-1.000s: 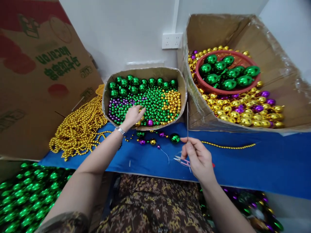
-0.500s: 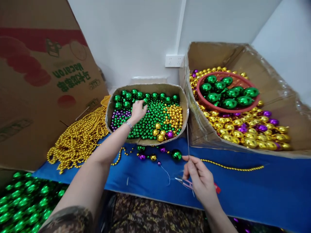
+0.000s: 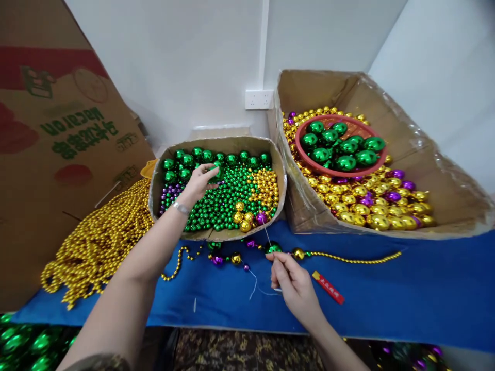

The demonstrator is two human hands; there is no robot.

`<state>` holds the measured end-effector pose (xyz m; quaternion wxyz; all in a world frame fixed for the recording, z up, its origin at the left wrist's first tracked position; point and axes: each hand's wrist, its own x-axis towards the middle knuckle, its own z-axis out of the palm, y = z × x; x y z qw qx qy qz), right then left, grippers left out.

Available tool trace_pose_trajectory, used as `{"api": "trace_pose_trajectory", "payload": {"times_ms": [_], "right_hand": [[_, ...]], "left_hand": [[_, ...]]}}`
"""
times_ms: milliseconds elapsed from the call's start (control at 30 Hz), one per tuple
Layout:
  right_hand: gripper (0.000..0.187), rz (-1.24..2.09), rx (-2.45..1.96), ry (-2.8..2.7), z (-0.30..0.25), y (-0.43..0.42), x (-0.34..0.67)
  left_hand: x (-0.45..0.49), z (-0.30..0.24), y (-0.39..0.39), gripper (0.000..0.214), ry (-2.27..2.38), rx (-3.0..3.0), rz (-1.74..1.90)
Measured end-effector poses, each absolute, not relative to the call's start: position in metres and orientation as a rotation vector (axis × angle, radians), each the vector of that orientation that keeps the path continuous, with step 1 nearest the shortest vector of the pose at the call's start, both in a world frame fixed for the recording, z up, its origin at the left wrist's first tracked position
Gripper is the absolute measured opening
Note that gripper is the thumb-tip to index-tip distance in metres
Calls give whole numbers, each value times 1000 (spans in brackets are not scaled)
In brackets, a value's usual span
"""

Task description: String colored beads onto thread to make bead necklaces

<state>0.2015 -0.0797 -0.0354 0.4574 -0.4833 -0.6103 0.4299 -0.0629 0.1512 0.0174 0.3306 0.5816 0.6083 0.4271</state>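
My left hand (image 3: 199, 181) reaches into a low cardboard box (image 3: 216, 236) of green, gold and purple beads, fingers pinched on a green bead near the box's back left. My right hand (image 3: 292, 286) rests over the blue table cover (image 3: 406, 293), pinching a thin needle (image 3: 266, 234) that points up and left toward the box. A partly strung line of beads (image 3: 297, 253) lies on the cover in front of the box, with a gold bead strand (image 3: 356, 259) trailing right and a white thread (image 3: 253, 283) hanging loose.
A large cardboard box (image 3: 444, 206) at right holds gold and purple balls and a red bowl (image 3: 340, 170) of green balls. Gold bead strands (image 3: 100, 242) are heaped at left, by a leaning printed carton (image 3: 58, 129). A red tag (image 3: 328, 287) lies on the cover. Green balls (image 3: 23, 345) sit below left.
My left hand has moved toward the back left of the bead box and pinched shut. My right hand has tipped the needle from upright to leaning left. The view shifted right.
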Motion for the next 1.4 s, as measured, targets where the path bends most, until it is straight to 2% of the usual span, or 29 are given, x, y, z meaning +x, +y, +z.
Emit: {"api": "trace_pose_trajectory", "payload": {"times_ms": [100,300,533,700,867,1033,1400], "right_hand": [[29,956,-1209,-1614,-36,-78,197],[25,660,-1241,-1789,-36,-82,192],[23,502,-1201,-1875,-40,-93,197],[24,451,-1203,-1936,-43,-94,197],[25,368,-1219,-2021,-52,-91,197],[23,449,-1211,-1982,-60,-89,194],[23,581,-1191,-1918,-63,-94,194]], "left_hand": [[-55,19,99,42,1186,1256,1145],[-42,20,20,52,1129,1200,1036],[-43,12,-3,55,1063,1063,1021],[-45,10,-9,50,973,959,1045],[-40,6,-21,46,958,1130,1022],[-28,-5,-35,38,942,1263,1098],[-15,-11,-57,46,669,868,1054]]}}
